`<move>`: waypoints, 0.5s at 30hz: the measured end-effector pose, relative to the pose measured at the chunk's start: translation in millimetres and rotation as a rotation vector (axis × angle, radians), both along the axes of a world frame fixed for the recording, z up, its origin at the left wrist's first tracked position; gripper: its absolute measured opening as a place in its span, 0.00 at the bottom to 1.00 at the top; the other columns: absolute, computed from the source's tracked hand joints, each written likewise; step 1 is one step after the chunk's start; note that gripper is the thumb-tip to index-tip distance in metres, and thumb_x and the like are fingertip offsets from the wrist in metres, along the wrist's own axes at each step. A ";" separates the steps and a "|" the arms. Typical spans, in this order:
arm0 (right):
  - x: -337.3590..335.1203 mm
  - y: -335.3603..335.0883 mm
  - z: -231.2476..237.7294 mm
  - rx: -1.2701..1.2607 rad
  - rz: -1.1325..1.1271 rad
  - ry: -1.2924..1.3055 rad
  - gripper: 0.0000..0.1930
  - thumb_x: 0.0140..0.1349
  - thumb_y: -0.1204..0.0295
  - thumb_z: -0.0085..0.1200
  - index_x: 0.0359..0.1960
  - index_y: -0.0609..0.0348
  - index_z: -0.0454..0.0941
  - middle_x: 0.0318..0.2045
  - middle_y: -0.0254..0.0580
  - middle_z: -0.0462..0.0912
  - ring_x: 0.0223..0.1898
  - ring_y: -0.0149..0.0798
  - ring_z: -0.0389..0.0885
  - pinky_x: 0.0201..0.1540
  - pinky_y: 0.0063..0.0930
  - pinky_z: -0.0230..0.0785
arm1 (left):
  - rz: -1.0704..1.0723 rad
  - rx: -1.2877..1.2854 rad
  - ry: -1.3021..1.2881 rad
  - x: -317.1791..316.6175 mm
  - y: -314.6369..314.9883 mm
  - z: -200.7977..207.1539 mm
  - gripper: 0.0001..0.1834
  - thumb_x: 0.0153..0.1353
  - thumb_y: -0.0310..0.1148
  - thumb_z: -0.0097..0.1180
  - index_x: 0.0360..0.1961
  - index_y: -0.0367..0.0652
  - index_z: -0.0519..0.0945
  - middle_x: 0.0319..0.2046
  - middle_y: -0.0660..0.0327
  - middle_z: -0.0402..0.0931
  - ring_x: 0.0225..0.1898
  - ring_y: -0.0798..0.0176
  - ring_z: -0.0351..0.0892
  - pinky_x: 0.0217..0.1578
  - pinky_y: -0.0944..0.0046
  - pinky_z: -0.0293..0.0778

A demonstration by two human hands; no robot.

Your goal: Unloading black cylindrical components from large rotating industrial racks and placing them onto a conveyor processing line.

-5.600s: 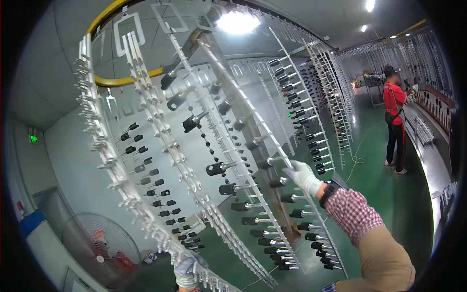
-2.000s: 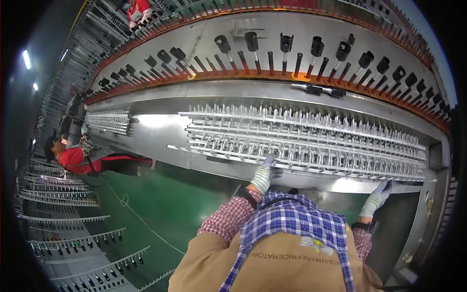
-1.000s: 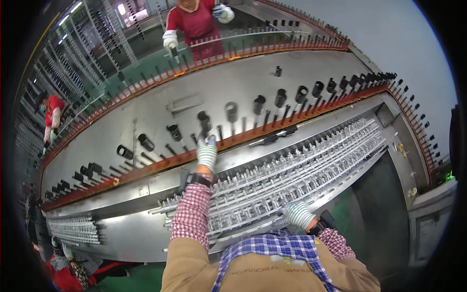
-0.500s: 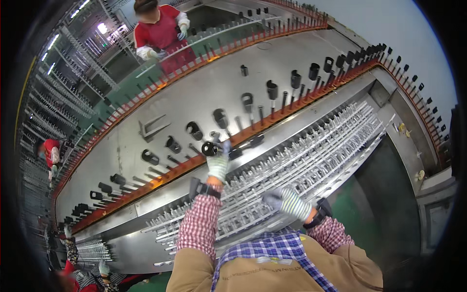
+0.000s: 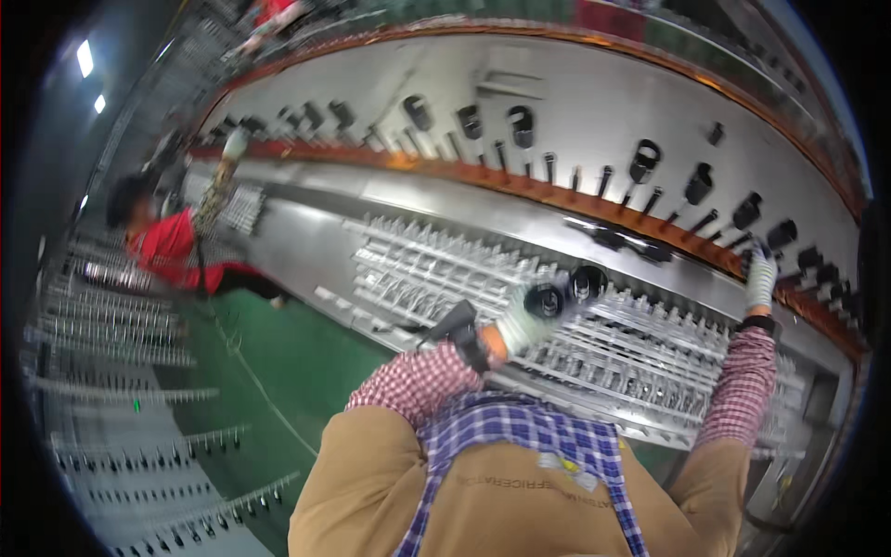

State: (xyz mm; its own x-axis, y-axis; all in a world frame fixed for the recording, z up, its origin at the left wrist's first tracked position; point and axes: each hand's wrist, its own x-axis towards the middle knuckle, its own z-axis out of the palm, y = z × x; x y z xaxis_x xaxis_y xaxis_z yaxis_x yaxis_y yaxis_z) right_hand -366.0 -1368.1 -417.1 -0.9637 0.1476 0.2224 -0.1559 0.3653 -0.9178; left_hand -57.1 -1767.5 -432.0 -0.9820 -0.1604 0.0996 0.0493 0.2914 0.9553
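My left hand [image 5: 522, 325], in a pale striped glove with its arm bent, is closed on black hollow cylindrical parts [image 5: 544, 300]. Two round open ends show, held above the racks of metal bars [image 5: 640, 362]. Stretched far to the right, my right hand [image 5: 761, 277] is at the row of pegs on the orange-brown conveyor rail [image 5: 594, 197]. Its fingertips are smeared beside a dark piece, and whether they grip it cannot be made out. Several similar black cylinders, such as one [image 5: 645, 161], stand on pegs along the rail.
Dark glossy pieces [image 5: 617, 239] lie on the metal ledge below the rail. A metal bracket [image 5: 509, 85] rests on the steel table [image 5: 575, 111]. At the left, a co-worker in red [image 5: 176, 246] reaches toward the rail. Hanging racks and green floor [image 5: 251, 357] lie beyond.
The view has swung to the left. My left hand has moved from the rail back over the bar racks with black cylinders in it. My right hand has gone from the racks to the rail.
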 end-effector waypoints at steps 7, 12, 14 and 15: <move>122.3 -124.1 94.1 -0.270 0.024 0.057 0.15 0.51 0.56 0.53 0.28 0.56 0.73 0.16 0.28 0.70 0.14 0.20 0.63 0.16 0.14 0.53 | 0.674 0.953 -0.007 188.3 -110.4 30.9 0.10 0.51 0.30 0.51 0.33 0.35 0.72 0.28 0.62 0.71 0.29 0.72 0.71 0.29 0.72 0.69; 296.4 -234.5 45.0 -0.281 0.361 -0.565 0.21 0.53 0.54 0.49 0.33 0.62 0.72 0.17 0.38 0.74 0.10 0.25 0.66 0.12 0.18 0.60 | 1.140 0.039 -0.118 237.7 -189.3 32.7 0.17 0.54 0.46 0.49 0.28 0.40 0.75 0.15 0.65 0.71 0.21 0.73 0.70 0.26 0.70 0.67; 355.9 -277.0 59.3 -0.284 0.517 -0.671 0.20 0.53 0.56 0.50 0.35 0.62 0.70 0.18 0.40 0.75 0.11 0.26 0.67 0.13 0.18 0.62 | 1.049 0.009 -0.102 230.3 -186.3 29.5 0.18 0.54 0.46 0.49 0.27 0.40 0.74 0.14 0.66 0.70 0.20 0.72 0.69 0.28 0.70 0.67; 376.1 -294.7 61.7 -0.312 0.535 -0.741 0.19 0.53 0.57 0.50 0.35 0.62 0.70 0.19 0.40 0.75 0.11 0.26 0.68 0.13 0.18 0.62 | 0.965 -0.031 -0.068 224.4 -185.7 27.7 0.18 0.54 0.46 0.49 0.26 0.40 0.74 0.13 0.66 0.70 0.18 0.71 0.69 0.29 0.69 0.67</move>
State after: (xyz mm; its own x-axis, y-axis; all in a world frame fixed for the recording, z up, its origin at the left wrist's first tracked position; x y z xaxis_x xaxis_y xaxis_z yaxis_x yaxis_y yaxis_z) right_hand 10.1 -1662.9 -355.5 -0.8003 -0.4027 -0.4443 0.4269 0.1376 -0.8938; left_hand 167.3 -1953.2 -404.3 -0.4330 -0.8990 0.0649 -0.2797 0.2024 0.9385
